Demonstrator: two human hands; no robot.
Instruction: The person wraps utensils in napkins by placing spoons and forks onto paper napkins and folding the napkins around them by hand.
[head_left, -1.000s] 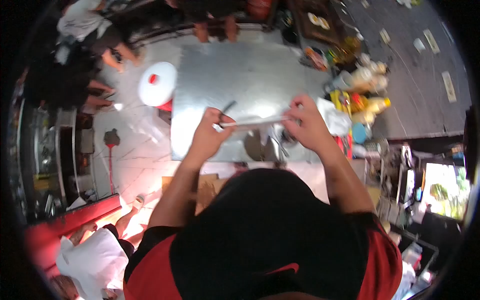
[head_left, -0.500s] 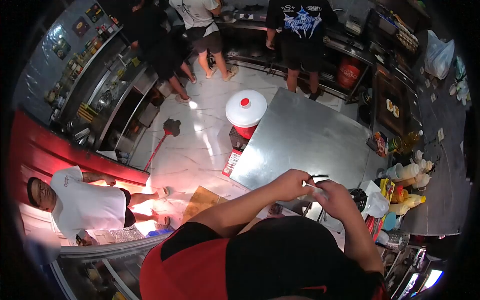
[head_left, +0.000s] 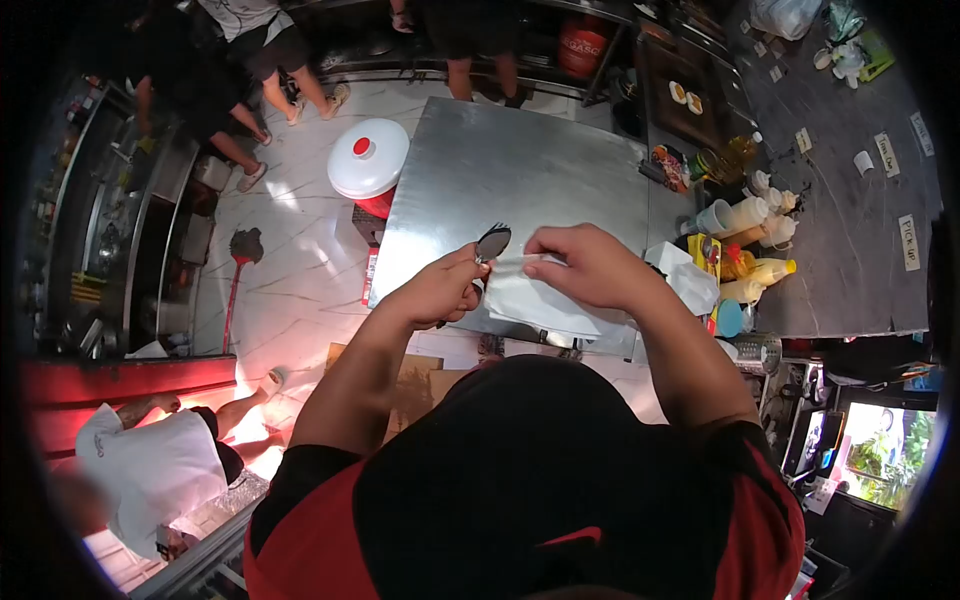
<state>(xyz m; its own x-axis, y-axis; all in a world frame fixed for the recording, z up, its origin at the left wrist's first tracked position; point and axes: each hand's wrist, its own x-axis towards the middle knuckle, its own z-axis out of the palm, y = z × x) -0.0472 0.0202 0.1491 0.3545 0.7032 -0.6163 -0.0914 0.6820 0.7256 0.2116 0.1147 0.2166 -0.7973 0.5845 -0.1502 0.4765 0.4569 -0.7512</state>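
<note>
My left hand (head_left: 440, 287) is closed around a spoon (head_left: 493, 243) and fork (head_left: 497, 228) held together, their heads pointing up past my fingers. The fork lies mostly behind the spoon. A white sheet like a paper napkin (head_left: 550, 305) spreads between my hands, over the near edge of the steel table (head_left: 480, 150). My right hand (head_left: 590, 265) is at the sheet's upper edge, thumb and forefinger pinched on it. The other right fingers are curled and partly hidden.
A red drum with white lid (head_left: 368, 165) stands left of the table. Sauce bottles (head_left: 745, 215) and a white plastic bag (head_left: 683, 275) are at the right. A long-handled dustpan (head_left: 240, 260) rests on the floor. A person in a white shirt (head_left: 150, 465) is at lower left; others stand at the back.
The view has turned right. My hands, close together before, are now apart over the table's near edge. The spoon's head and the spread white sheet have come into sight.
</note>
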